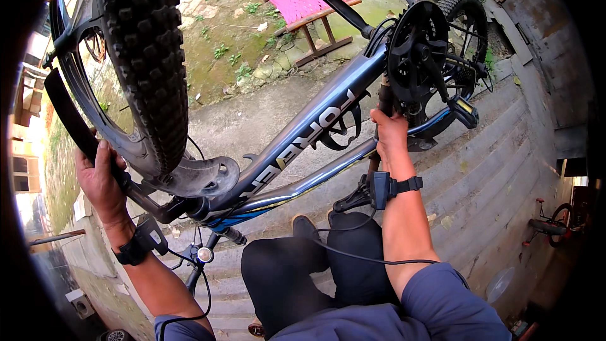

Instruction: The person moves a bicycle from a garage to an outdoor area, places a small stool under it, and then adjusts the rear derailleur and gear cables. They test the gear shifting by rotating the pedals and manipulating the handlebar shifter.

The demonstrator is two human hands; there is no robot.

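Observation:
A dark blue-grey mountain bike is turned over in front of me, its knobby front wheel up at the left. My left hand is closed round one black leg of the front fork, beside the wheel. A grey mudguard sits under that tyre. My right hand is closed round the frame's seat tube, below the chainring and above the saddle. The fingers' far side is hidden. Pedals and a crank stand out near the chainring.
A small folding stool with a pink woven seat stands beyond the bike. Paving strips run along the ground, with mossy soil and weeds behind. A small red-and-black bike is far right. Cables run from straps on my wrists.

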